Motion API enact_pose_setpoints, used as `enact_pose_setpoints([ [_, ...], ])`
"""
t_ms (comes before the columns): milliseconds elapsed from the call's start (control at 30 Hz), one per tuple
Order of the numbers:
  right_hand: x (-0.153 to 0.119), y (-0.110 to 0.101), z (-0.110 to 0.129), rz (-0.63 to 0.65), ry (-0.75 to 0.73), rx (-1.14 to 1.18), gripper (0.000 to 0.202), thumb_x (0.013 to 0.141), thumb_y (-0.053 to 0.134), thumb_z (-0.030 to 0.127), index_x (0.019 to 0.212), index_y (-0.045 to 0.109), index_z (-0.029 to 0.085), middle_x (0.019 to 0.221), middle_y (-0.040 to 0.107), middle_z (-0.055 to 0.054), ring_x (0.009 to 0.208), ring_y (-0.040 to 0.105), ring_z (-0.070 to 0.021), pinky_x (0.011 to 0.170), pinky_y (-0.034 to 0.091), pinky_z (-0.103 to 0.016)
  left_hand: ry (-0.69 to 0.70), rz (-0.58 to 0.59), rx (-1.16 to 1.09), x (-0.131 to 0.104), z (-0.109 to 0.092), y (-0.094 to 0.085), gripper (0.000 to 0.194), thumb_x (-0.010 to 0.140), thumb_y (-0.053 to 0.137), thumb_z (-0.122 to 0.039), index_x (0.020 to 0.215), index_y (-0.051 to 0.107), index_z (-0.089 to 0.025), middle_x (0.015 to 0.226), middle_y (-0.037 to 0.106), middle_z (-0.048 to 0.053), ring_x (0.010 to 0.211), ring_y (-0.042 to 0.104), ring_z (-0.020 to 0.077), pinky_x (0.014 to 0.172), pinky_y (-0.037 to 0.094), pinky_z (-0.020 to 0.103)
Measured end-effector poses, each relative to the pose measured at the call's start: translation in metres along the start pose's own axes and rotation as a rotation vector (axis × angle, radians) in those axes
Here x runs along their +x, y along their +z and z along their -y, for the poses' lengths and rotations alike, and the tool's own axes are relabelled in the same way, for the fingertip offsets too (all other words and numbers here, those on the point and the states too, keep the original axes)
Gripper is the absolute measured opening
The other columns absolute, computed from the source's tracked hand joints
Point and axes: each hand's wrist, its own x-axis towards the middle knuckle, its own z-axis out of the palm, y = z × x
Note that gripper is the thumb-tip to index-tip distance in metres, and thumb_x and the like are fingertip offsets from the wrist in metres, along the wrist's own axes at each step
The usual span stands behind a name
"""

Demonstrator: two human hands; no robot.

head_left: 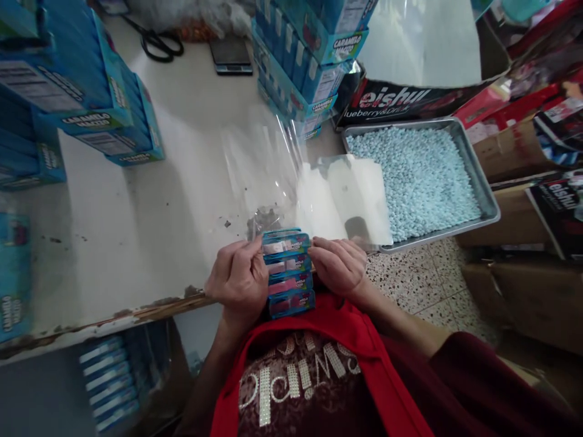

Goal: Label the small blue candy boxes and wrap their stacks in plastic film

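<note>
A row of several small blue candy packs [288, 272] stands pressed together between my hands, close to my chest at the table's front edge. My left hand [239, 280] grips the row's left side and my right hand [339, 265] grips its right side. A clear cellophane sheet [262, 164] lies on the white table [136, 243] just beyond the packs, its near edge touching them. A white card [350, 197] rests to the right of the sheet.
A metal tray [488, 193] full of pale blue candies sits at the right. Stacks of blue "Caramelo" boxes [91, 91] stand at the left and a second pile of blue boxes [305, 54] at the back middle. Scissors [157, 41] and a small scale [230, 54] lie at the far edge. Cardboard cartons [523, 285] crowd the right.
</note>
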Motion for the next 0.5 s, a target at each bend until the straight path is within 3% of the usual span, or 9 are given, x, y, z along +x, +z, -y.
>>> enact_pose_setpoints([
  [100,0.002,0.009,0.002,-0.105,0.114,0.013,0.021,0.1,0.064,0.015,0.114,0.071,0.028,0.092,0.084,0.0,0.074,0.077,-0.0141,0.067,0.059,-0.029,0.117,0.03,0.014,-0.012,0.01,-0.003,0.02,0.095,0.077,-0.01,0.108,0.077,-0.025,0.093,0.081,0.005,0.081,0.076,0.0176,0.076,0.058,0.03],
  [200,0.003,0.028,-0.002,-0.082,0.287,0.04,0.015,0.101,0.061,0.02,0.111,0.071,0.024,0.086,0.079,-0.003,0.071,0.072,-0.0158,0.067,0.059,-0.031,0.166,0.042,0.043,-0.028,0.026,0.0,0.015,0.096,0.077,-0.017,0.109,0.077,-0.024,0.093,0.081,0.007,0.081,0.076,0.0186,0.077,0.057,0.03],
  [333,-0.002,0.051,-0.013,-0.009,0.396,0.123,0.016,0.103,0.058,0.026,0.106,0.073,0.021,0.084,0.077,-0.003,0.067,0.07,-0.0141,0.065,0.055,-0.029,-0.052,0.098,0.051,-0.04,0.039,0.018,0.01,0.1,0.072,-0.03,0.105,0.073,-0.02,0.092,0.078,0.009,0.083,0.073,0.0204,0.078,0.057,0.032],
  [500,-0.005,0.058,-0.014,-0.016,0.428,0.093,0.018,0.104,0.054,0.025,0.105,0.071,0.021,0.077,0.076,-0.002,0.064,0.068,-0.0142,0.066,0.052,-0.029,-0.371,0.198,-0.06,-0.038,0.036,0.037,0.02,0.101,0.067,-0.039,0.095,0.068,-0.02,0.089,0.076,0.006,0.081,0.071,0.0182,0.075,0.055,0.03],
])
